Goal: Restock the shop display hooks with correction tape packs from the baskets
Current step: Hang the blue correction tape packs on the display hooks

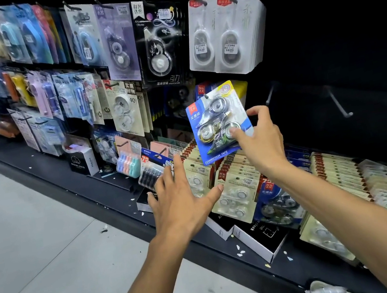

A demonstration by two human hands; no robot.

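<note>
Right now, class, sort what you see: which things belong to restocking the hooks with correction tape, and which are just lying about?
Part of the job:
right hand holding blue three-roll correction tape pack
open left hand
bare metal hook
cream-carded tape packs stacked below

Lying about:
black-and-white carton
pastel eraser set
paper scraps on shelf edge

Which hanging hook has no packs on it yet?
The bare metal hook on the dark wall, right of the blue pack that the right hand pinches. All the other hooks hold packs.
</note>
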